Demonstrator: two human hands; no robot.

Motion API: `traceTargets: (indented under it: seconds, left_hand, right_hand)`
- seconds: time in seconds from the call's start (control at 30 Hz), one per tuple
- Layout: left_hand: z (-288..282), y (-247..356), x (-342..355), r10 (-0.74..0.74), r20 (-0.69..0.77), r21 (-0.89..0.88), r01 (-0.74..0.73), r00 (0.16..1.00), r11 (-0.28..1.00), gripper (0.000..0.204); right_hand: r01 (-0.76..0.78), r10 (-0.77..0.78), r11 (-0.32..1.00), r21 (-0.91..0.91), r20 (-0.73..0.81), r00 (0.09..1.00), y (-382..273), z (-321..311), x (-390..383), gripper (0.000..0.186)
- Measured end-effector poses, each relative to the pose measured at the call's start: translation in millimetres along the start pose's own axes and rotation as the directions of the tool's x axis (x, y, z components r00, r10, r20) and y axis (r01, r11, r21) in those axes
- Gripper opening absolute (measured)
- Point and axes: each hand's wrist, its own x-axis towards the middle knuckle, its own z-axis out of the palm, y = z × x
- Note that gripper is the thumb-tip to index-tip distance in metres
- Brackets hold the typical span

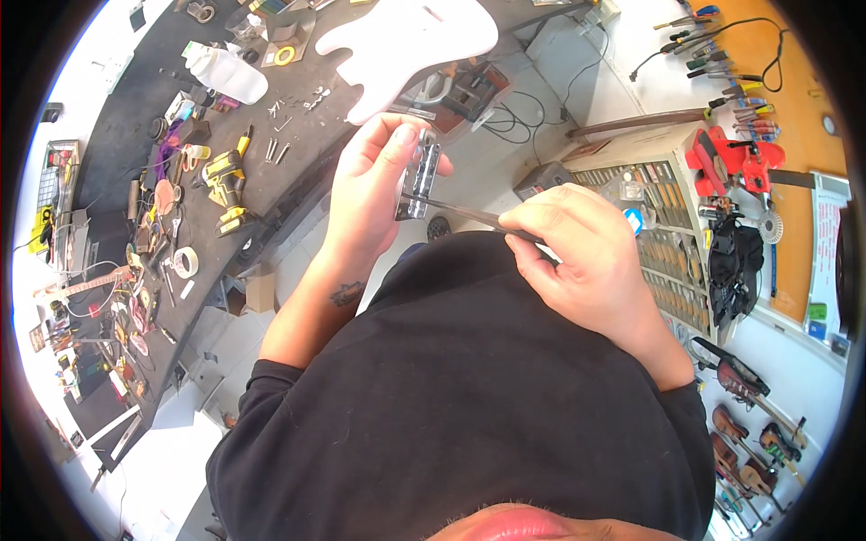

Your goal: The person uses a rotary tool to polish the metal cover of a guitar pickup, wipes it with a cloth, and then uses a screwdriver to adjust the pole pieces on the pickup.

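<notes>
My left hand (372, 176) is raised in front of my body, its thumb and fingers closed round the edges of a shiny metal guitar bridge (418, 185). The bridge stands roughly upright, its face with small parts turned toward my right side. From the right, my right hand (582, 252) grips a slim, dark, tapered tool (465, 214). Its thin tip reaches the lower part of the bridge; whether it touches cannot be made out. The exact kind of tool is unclear too. Just beyond my left hand lies a white guitar body (410, 41) on the bench.
A dark curved workbench (302, 149) runs along the left, holding a yellow cordless drill (223, 189), a white bottle (225, 74), loose screws (278, 151) and a tape roll (185, 262). On the right stand a drawer cabinet (658, 185), wall-hung hand tools (713, 63) and several guitars (749, 451).
</notes>
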Motion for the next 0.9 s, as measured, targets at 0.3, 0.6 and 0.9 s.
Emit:
traceTargets:
  seconds: [0.3,0.6,0.9]
  left_hand:
    - [-5.5,-2.8,-1.5,-0.001,-0.017,0.076,0.002,1.0,0.997,0.022]
    - [-4.2,-4.8,-2.8,-0.01,-0.033,0.082,0.012,0.999,0.997,0.023]
    - [-3.6,-2.5,-3.7,-0.011,-0.041,0.081,0.015,0.999,0.997,0.023]
  right_hand:
    - [-0.091,0.091,0.996,0.002,-0.037,0.995,-2.6,2.3,-4.3,0.023]
    - [-0.229,0.231,0.971,0.067,-0.022,0.973,0.7,12.0,-4.1,0.029]
    - [-0.118,0.121,0.985,0.127,-0.014,0.993,7.1,8.0,-5.9,0.033]
